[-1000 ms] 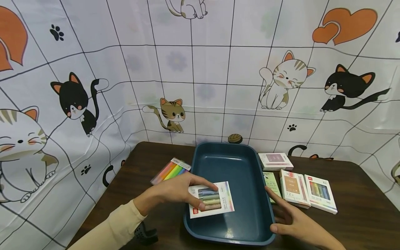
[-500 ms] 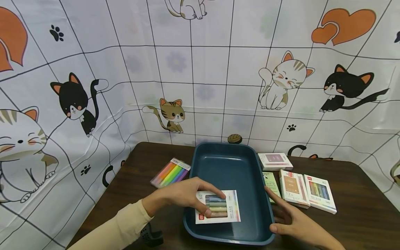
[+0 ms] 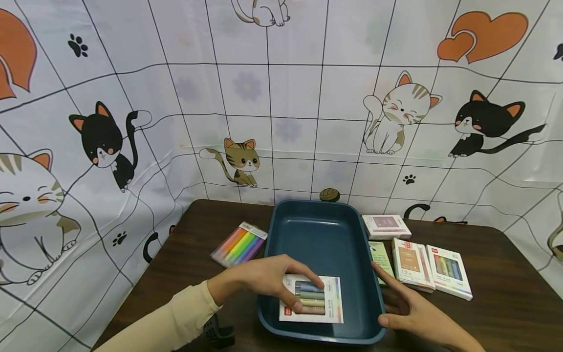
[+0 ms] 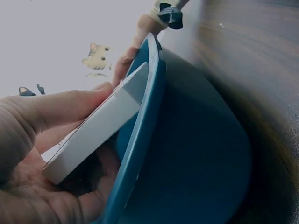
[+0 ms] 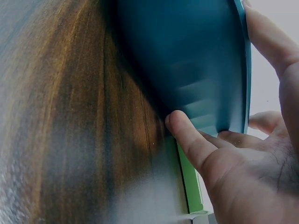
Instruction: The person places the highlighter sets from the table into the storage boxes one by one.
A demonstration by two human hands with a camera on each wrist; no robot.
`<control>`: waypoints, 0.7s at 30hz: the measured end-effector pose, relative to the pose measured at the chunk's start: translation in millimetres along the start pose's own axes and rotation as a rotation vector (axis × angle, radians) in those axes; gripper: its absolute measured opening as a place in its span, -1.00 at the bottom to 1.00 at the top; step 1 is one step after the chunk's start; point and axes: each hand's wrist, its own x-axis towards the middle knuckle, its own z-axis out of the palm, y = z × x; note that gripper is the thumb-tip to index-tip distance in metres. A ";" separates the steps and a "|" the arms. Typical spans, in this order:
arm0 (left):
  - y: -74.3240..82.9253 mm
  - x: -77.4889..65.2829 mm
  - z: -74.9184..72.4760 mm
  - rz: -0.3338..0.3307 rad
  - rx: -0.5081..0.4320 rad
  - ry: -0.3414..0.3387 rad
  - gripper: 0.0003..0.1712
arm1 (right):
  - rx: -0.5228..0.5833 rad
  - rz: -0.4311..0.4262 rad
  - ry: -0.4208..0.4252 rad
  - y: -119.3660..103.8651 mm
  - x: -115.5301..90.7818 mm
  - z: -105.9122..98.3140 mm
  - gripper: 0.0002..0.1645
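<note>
My left hand [image 3: 274, 286] grips a white box of markers [image 3: 333, 299] by its left part, thumb on one side and fingers on the other. The box's window shows blue, green, yellow and brown barrels. It lies inside the outline of the blue tray [image 3: 323, 254], in the near left part. In the left wrist view the box [image 4: 96, 133] slants beside the tray's rim [image 4: 152, 88]. My right hand [image 3: 411, 308] holds the tray's right rim; in the right wrist view, thumb and a fingertip reach over the rim while other fingers touch the outer wall [image 5: 201, 70].
A clear pack of rainbow-coloured pens [image 3: 239, 244] lies left of the tray. On its right are a white box with a mauve label [image 3: 386, 227], a green box [image 3: 380, 259], a box with a tan label [image 3: 410, 264] and another windowed marker box [image 3: 448, 270]. A printed sheet hangs behind.
My left hand has carried the marker box right and nearer to me, from over the tray's left rim further into the tray. The right hand stays at the right rim.
</note>
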 end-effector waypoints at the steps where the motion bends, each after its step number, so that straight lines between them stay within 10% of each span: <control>1: 0.9 0.1 0.0 0.002 -0.006 -0.015 -0.40 | -0.002 0.002 0.000 -0.3 0.2 0.1 0.06; 9: 9.0 -4.6 -3.6 0.044 0.216 -0.045 -0.39 | -0.019 -0.001 -0.003 -0.8 1.1 -0.6 0.07; 21: 8.4 -7.5 -3.1 0.020 0.209 -0.099 -0.29 | -0.003 0.002 -0.018 0.2 1.2 1.0 0.07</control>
